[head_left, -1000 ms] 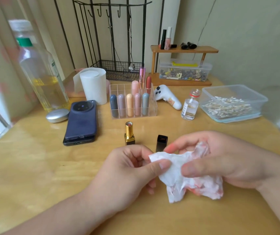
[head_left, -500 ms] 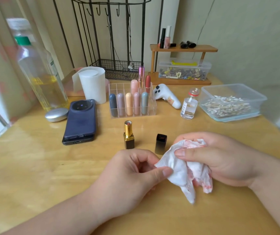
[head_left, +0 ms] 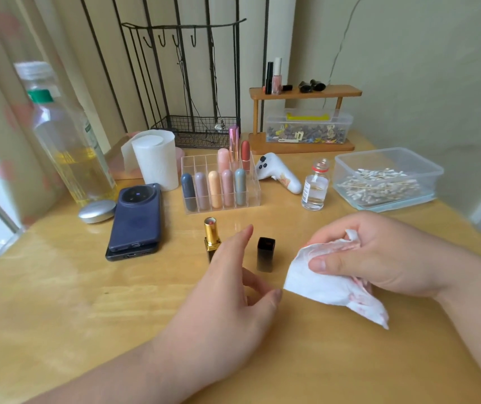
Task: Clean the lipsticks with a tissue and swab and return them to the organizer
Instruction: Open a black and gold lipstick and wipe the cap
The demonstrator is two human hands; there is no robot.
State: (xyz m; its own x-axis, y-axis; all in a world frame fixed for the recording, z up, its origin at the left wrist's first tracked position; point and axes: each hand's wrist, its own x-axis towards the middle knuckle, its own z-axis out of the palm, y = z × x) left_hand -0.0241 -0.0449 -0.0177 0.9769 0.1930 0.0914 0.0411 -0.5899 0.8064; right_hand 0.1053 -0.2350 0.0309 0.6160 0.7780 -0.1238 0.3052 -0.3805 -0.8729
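An uncapped gold-and-black lipstick (head_left: 211,236) stands upright on the wooden table (head_left: 58,301), its black cap (head_left: 265,253) standing a little to its right. My left hand (head_left: 233,290) is open, fingers spread, just in front of the lipstick and partly hiding its base. My right hand (head_left: 379,258) grips a crumpled white tissue (head_left: 329,287) with pink stains, held right of the cap. Behind stands a clear organizer (head_left: 251,196) with several pastel lipsticks (head_left: 215,188) upright in its compartments.
A dark phone (head_left: 135,217) lies left of the lipstick, with a silver disc (head_left: 97,210) and a large bottle (head_left: 67,144) beyond. A tissue roll (head_left: 156,158), a small glass vial (head_left: 315,188), a tub of cotton swabs (head_left: 385,179) and a wooden shelf (head_left: 303,118) stand behind.
My left hand has let go of the tissue, opened and moved forward toward the lipstick. My right hand has drawn the tissue to the right.
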